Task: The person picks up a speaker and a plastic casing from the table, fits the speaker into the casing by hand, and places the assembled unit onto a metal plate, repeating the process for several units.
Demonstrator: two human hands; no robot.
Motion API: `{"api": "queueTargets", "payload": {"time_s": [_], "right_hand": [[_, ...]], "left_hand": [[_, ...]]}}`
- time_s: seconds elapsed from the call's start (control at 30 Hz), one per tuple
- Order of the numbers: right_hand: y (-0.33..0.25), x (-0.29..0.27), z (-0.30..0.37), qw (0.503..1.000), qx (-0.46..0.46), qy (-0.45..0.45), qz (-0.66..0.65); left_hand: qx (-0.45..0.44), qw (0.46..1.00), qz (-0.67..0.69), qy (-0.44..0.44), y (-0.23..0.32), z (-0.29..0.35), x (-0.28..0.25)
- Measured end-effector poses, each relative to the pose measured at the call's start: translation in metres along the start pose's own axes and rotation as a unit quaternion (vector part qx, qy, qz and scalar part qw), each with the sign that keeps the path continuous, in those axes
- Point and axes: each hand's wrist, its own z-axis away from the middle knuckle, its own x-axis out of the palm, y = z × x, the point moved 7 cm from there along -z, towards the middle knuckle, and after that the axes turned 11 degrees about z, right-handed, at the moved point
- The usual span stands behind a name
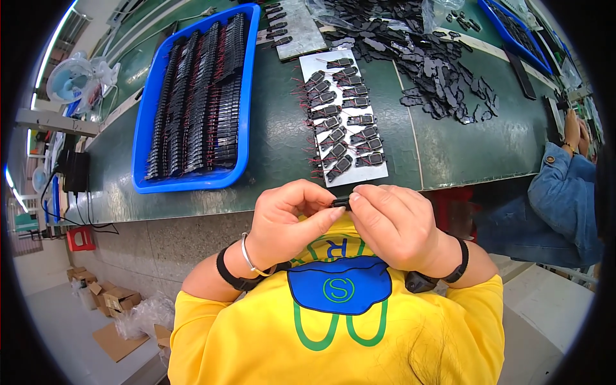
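Observation:
Between my two hands, just past the table's front edge and close to my chest, is a small black plastic part [341, 203]. My left hand [292, 212] pinches its left end between thumb and fingers. The fingers of my right hand [394, 221] close on its right end and hide much of it. Beyond my hands lies a white board [328, 122] bearing two columns of small black speaker-like modules [370, 158], several with thin red wires. To its left a blue tray [242, 109] holds tightly packed rows of black parts with red wires [199, 96].
A heap of loose flat black pieces [443, 74] spreads across the green table [276, 135] at the back right. Behind the board sits a grey metal plate [295, 32]. A co-worker's denim sleeve [558, 186] is at the far right. A small fan [74, 78] stands at the left.

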Motion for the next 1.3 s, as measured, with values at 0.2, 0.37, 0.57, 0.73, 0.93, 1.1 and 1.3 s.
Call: {"api": "queueTargets", "payload": {"time_s": [0.2,0.37,0.57,0.73,0.93,1.1,1.3], "right_hand": [[0.016,-0.004,-0.006,0.991,0.078,0.007,-0.106],[0.032,0.017,0.003,0.939,0.162,-0.072,-0.296],[0.028,0.015,0.004,0.953,0.079,-0.007,-0.291],[0.023,0.012,0.004,0.963,0.055,0.008,-0.265],[0.025,0.015,0.010,0.962,0.075,0.014,-0.264],[0.022,0.013,0.007,0.964,0.069,-0.003,-0.255],[0.019,0.015,0.008,0.966,0.082,0.000,-0.244]], "left_hand": [[0.150,0.974,-0.165,-0.051,0.022,0.003,0.002],[0.191,0.963,-0.181,-0.061,0.025,0.003,0.002],[0.236,0.946,-0.207,-0.084,0.029,0.003,0.009],[0.276,0.924,-0.248,-0.089,0.030,-0.001,0.014],[0.188,0.958,-0.205,-0.071,0.025,-0.004,0.009],[0.258,0.913,-0.294,-0.116,0.053,-0.010,0.022],[0.261,0.869,-0.384,-0.172,0.050,-0.004,0.027]]}}
